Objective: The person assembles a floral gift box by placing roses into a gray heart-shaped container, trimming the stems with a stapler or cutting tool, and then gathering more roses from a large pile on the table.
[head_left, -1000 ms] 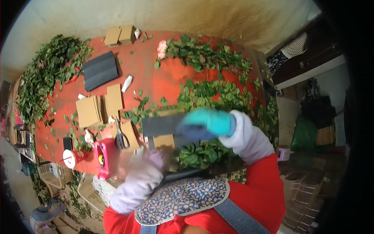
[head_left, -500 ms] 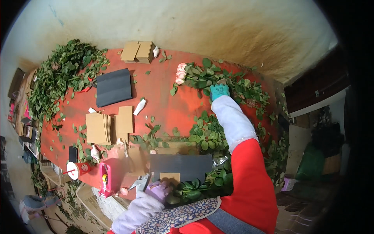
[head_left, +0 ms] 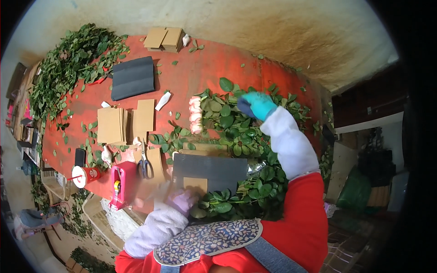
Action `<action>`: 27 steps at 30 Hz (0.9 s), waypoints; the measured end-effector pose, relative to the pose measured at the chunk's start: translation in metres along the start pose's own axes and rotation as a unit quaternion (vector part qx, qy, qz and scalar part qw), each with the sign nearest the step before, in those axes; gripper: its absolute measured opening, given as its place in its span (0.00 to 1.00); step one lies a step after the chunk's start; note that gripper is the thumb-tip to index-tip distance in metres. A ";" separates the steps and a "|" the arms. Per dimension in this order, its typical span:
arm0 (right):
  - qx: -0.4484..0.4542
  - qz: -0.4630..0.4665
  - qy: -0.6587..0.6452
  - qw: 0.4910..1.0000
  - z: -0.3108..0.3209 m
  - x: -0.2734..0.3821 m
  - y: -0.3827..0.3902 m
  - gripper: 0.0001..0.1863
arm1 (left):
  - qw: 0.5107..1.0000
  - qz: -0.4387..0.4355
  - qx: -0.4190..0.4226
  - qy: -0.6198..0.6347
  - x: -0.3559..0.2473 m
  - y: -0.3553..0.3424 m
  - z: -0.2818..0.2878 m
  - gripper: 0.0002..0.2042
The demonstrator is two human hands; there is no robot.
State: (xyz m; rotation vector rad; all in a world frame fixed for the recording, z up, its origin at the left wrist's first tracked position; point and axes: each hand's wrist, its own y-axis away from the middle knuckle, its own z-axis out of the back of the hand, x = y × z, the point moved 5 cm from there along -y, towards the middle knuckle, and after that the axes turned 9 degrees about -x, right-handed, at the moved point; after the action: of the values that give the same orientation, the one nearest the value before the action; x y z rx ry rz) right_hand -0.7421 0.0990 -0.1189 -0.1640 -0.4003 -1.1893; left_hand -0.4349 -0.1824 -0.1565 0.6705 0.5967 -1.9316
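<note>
My right hand (head_left: pixel 258 105), in a teal glove, is closed round the leafy stems of a bundle of pink roses (head_left: pixel 195 114). The blooms lie in a row to its left, over the red table. Close to my body, my left hand (head_left: pixel 183 200) in a pale lavender glove is smeared by motion, so its fingers cannot be made out. It is beside a dark corrugated sheet (head_left: pixel 214 169) with a small brown cardboard piece (head_left: pixel 195 184) on it. Leafy stems (head_left: pixel 255 193) lie to the right of that hand.
Scissors (head_left: pixel 145 167), a pink tape dispenser (head_left: pixel 119 184), a red cup (head_left: pixel 86 176) and a phone (head_left: pixel 80 157) sit at left. Cardboard stacks (head_left: pixel 111 126), a dark folded sheet (head_left: pixel 133 78) and a heap of leafy stems (head_left: pixel 75 68) are farther off. Leaves litter the red table (head_left: pixel 177 77).
My right hand has drawn the rose bundle nearer and slightly left across the table. The view has tilted, so the table sits higher. My left hand stays near the dark sheet, now more blurred.
</note>
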 end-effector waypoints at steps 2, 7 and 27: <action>-0.030 0.004 0.021 0.999 0.004 0.003 -0.028 0.12 | 0.989 0.061 -0.010 0.135 0.016 0.012 -0.018 0.07; 0.110 -0.032 0.262 0.958 -0.087 -0.047 -0.069 0.14 | 0.961 0.107 -0.032 0.252 0.032 0.019 -0.028 0.13; -0.355 0.346 0.222 0.840 0.126 0.177 0.135 0.14 | 0.980 0.069 0.153 -0.110 -0.008 -0.013 0.015 0.18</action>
State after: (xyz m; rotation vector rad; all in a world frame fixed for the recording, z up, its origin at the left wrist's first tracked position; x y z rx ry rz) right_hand -0.5889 0.0369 0.0768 -0.6074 0.5112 -0.5646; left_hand -0.4465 -0.1815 -0.1385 0.6581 0.1130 -1.9506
